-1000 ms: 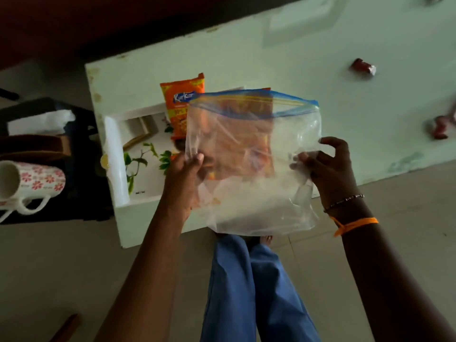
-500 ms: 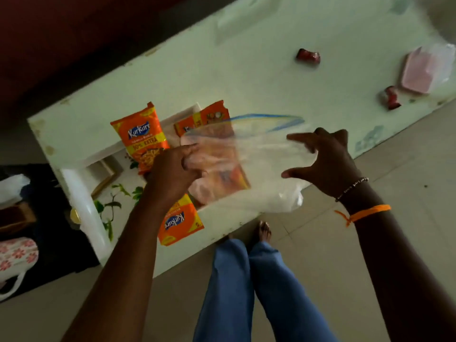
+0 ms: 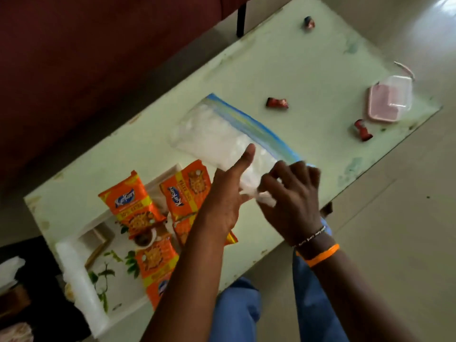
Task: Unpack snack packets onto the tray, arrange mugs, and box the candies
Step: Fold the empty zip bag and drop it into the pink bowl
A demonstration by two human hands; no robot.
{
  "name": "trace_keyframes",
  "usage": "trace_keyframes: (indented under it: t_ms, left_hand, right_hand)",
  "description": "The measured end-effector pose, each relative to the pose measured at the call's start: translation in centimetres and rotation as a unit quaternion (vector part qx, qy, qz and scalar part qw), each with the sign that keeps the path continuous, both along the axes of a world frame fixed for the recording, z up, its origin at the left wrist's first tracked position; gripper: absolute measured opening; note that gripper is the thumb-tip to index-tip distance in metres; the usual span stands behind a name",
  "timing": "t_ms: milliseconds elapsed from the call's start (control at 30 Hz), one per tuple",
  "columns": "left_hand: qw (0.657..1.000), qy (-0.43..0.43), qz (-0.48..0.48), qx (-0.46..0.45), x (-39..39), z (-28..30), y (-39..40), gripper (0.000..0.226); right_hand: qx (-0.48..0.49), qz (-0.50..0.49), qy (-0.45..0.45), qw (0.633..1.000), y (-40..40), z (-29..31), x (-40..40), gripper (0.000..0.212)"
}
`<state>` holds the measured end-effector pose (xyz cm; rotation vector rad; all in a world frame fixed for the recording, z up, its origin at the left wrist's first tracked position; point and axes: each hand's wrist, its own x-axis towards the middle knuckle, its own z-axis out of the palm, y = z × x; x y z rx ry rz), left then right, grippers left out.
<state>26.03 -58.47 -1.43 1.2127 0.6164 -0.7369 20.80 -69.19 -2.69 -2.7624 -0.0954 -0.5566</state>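
Now the clear zip-top plastic bag with the blue seal strip [image 3: 229, 130] lies flat and empty on the pale green tabletop [image 3: 283, 62], so unpacking looks finished: about 4 orange snack packets [image 3: 132, 202] sit on the white leaf-printed tray [image 3: 81, 287] at the table's left end. The right hand [image 3: 291, 196] pinches the bag's near corner with fingers closed on the plastic; the left hand [image 3: 227, 196] is spread, fingers apart, index finger resting on the bag. Next probably comes the candies: 3 red-wrapped candies [image 3: 276, 103] lie scattered, well apart, near the pink plastic box with a clear lid [image 3: 387, 102]. Both hands must let go and gather them; no mugs are clearly visible
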Motion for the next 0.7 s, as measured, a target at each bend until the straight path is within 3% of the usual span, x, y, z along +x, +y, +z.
trace_keyframes:
  t_ms: [67,100,233,300,333,400,467,600,700]
  left_hand:
    - [0.997,-0.017,0.065,0.029,2.2,-1.3,-2.4,0.029]
    - [0.997,-0.035,0.056,0.033,3.3,-2.1,-3.5,0.02]
    - [0.991,-0.081,-0.087,-0.068,6.8,-3.3,-9.2,0.033]
    - [0.982,-0.072,-0.14,-0.108,8.4,-3.5,-12.9,0.044]
    - [0.976,-0.067,-0.159,-0.131,9.1,-3.6,-14.9,0.048]
    - [0.963,-0.057,-0.199,-0.17,10.4,-3.9,-18.4,0.051]
    - [0.955,-0.032,-0.225,-0.192,11.7,-4.2,-21.8,0.046]
    - [0.966,-0.018,-0.234,-0.109,14.1,-5.3,-26.9,0.039]
    - [0.962,-0.036,-0.259,-0.073,15.1,-6.0,-29.7,0.046]
  right_hand:
    - [0.054,0.05,0.072,0.995,-2.2,-0.2,0.2,0.016]
    - [0.104,0.04,0.092,0.99,-3.9,-0.3,0.8,0.023]
    - [0.288,-0.152,0.113,0.939,-13.1,-0.7,4.8,0.049]
    - [0.391,-0.199,0.236,0.867,-18.4,-1.1,7.5,0.076]
    - [0.465,-0.193,0.301,0.81,-21.1,-1.4,8.7,0.08]
    - [0.588,-0.149,0.391,0.692,-25.6,-2.0,10.5,0.071]
    - [0.656,-0.143,0.413,0.615,-29.6,-2.5,11.6,0.066]
    - [0.718,-0.161,0.369,0.568,-35.1,-3.2,12.9,0.033]
    - [0.762,-0.16,0.322,0.538,-38.3,-4.2,13.5,0.05]
